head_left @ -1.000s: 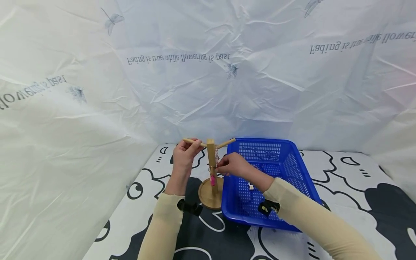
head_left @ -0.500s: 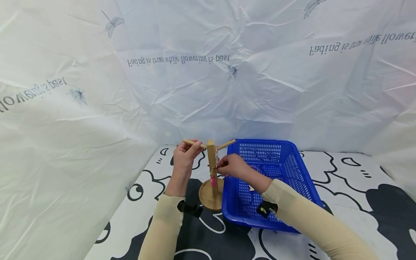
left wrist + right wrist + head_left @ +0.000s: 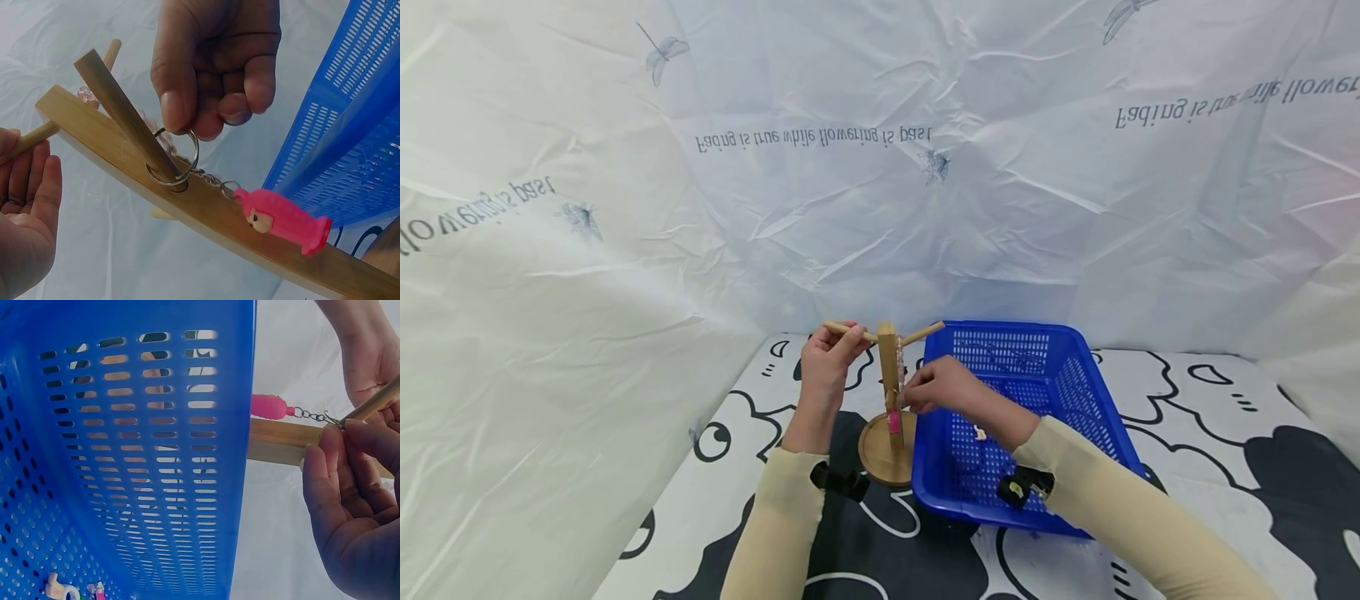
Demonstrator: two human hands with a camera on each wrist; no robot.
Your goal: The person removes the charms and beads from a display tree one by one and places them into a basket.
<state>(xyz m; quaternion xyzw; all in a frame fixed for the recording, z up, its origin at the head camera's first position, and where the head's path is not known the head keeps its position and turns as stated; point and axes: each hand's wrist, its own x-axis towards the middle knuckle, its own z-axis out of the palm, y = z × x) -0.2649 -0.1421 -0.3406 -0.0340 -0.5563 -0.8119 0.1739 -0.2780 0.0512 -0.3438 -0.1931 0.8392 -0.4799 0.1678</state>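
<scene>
A wooden stand point(image 3: 888, 360) with a round base and several pegs rises between the hands. My left hand point(image 3: 829, 362) grips its upper left peg between thumb and fingers. My right hand point(image 3: 946, 386) pinches the metal split ring point(image 3: 197, 150) of a keychain. This ring encircles a lower peg point(image 3: 119, 106), close to the post in the left wrist view. From its chain hangs a pink figure point(image 3: 284, 215) with a pale face, lying along the post. A strand of clear pinkish beads point(image 3: 900, 354) hangs from the upper right peg.
A blue perforated basket point(image 3: 923, 487) stands directly right of the stand, under the right forearm. Inside lie a small cream-coloured piece point(image 3: 55, 586) and other small items. A patterned black-and-white cloth point(image 3: 1195, 433) covers the table, and white sheeting point(image 3: 865, 225) hangs behind.
My right hand has dipped slightly, and the pink figure sits a little lower against the post. My left hand stays on its peg.
</scene>
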